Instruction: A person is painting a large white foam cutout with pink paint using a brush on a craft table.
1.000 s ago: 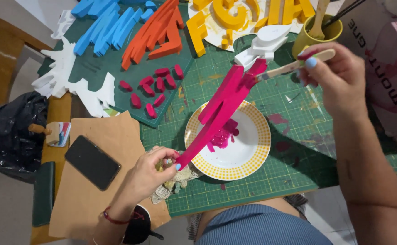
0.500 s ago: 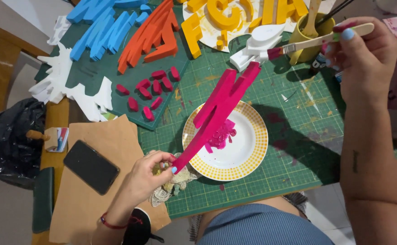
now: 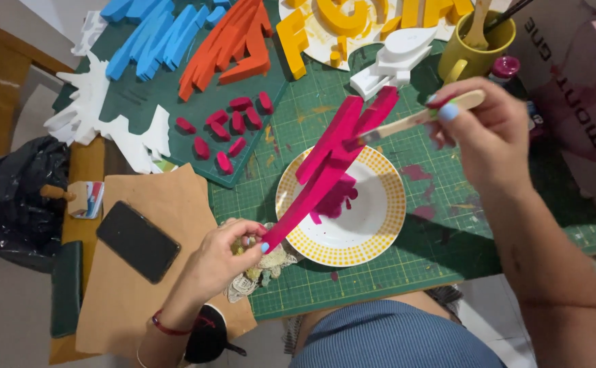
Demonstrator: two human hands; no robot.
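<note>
My left hand (image 3: 224,257) grips the lower tip of a long magenta foam shape (image 3: 332,160) and holds it slanted above a white plate with a yellow dotted rim (image 3: 390,218). A puddle of magenta paint (image 3: 337,200) lies on the plate. My right hand (image 3: 490,136) holds a wooden-handled paintbrush (image 3: 420,119) whose bristle end touches the upper part of the magenta shape. A paint-stained rag (image 3: 264,269) lies under my left hand.
A green cutting mat (image 3: 448,225) covers the table. Small magenta pieces (image 3: 226,129), orange (image 3: 226,44), blue (image 3: 151,34), yellow (image 3: 339,20) and white foam shapes (image 3: 393,58) lie at the back. A yellow mug with brushes (image 3: 475,44), black phone (image 3: 138,240) on brown paper, black bag (image 3: 12,197).
My right hand has come down from the mug area and brought the brush tip onto the magenta shape. The left hand keeps the shape in much the same place.
</note>
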